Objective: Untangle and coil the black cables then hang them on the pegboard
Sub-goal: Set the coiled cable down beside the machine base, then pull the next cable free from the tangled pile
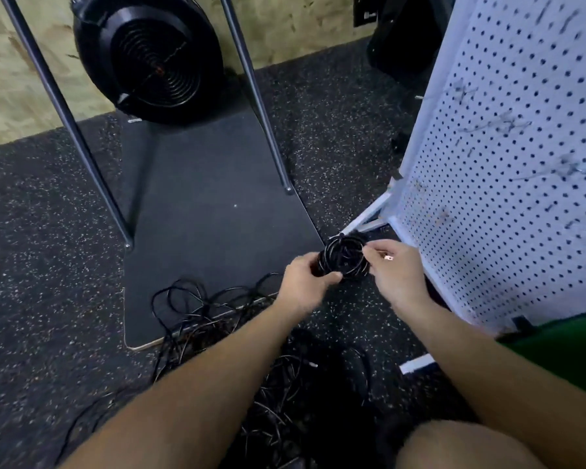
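— Speckled rubber floor (48, 231), pegboard (508, 164) at my right. Where's the cable?

— Coiled cable (345, 257) held above the floor: left hand (305, 279) grips its rim, right hand (398, 269) pinches the plug end. Light, springy; I'd clamp across all loops. Tangled cables (217, 319) wait below.

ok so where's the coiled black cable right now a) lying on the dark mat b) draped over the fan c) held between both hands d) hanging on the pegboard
c: the coiled black cable is held off the floor between the left hand and right hand, beside the pegboard and not hung on it, with a loose tangle of cables on the floor below.
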{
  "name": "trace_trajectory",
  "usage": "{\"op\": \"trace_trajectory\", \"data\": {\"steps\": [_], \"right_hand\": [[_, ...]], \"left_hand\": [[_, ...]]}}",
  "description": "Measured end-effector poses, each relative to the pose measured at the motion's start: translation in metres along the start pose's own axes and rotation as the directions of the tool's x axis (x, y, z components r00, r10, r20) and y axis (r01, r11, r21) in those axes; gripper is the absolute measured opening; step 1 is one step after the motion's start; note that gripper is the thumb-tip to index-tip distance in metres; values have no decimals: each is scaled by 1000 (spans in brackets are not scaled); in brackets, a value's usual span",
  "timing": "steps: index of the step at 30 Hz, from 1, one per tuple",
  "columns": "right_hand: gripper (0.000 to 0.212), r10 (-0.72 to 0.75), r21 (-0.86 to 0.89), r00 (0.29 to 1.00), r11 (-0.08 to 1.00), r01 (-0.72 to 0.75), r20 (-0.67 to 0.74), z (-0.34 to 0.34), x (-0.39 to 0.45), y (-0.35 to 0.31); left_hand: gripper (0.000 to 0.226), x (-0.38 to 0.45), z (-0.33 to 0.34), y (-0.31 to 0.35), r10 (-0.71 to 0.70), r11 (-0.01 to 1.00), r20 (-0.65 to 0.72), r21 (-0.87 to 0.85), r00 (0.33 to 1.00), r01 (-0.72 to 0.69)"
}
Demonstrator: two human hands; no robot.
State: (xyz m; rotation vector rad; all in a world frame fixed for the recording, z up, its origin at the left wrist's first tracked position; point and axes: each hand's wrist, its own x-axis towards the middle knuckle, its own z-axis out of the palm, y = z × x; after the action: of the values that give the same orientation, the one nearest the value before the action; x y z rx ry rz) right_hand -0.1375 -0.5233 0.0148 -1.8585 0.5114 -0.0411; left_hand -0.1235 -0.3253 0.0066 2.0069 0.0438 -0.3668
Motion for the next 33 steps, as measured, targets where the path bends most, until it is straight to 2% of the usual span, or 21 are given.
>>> {"op": "trace_trajectory", "data": {"steps": [3,6,10,13,18,22,26,28,30,33], "right_hand": [[22,84,-57,995,995,-87,-47,-2,26,47],[21,170,-47,982,984,-174,-83,-2,47,90],[14,187,-58,977,979,-194,-106,7,69,114],[19,140,-135,986,979,-152,-93,11,85,123],[31,61,-265,998,963,-59,-2,7,89,127],[29,-101,-389,995,916,100,18,-5,73,118],[24,-251,-485,962,832,271,106,-6,49,90],[22,-300,-482,943,810,333,146,0,35,71],[21,-278,-404,939,850,338,200,11,22,52],[15,-228,-292,895,890,351,383,42,-6,26]], "left_hand": [[31,25,38,-22,-48,997,-8,59,999,48],[43,49,69,-36,-78,987,-11,142,997,79],[52,76,94,-53,-97,971,17,219,995,91],[48,93,101,-65,-99,953,20,289,995,89],[36,104,103,-76,-123,962,0,246,992,119],[29,91,82,-75,-76,982,13,172,997,73],[20,68,45,-70,20,986,38,163,999,-26],[18,50,22,-68,63,985,38,160,997,-68],[18,29,-6,-67,95,984,21,150,995,-97],[16,-10,-56,-72,102,986,-42,133,994,-95]]}}
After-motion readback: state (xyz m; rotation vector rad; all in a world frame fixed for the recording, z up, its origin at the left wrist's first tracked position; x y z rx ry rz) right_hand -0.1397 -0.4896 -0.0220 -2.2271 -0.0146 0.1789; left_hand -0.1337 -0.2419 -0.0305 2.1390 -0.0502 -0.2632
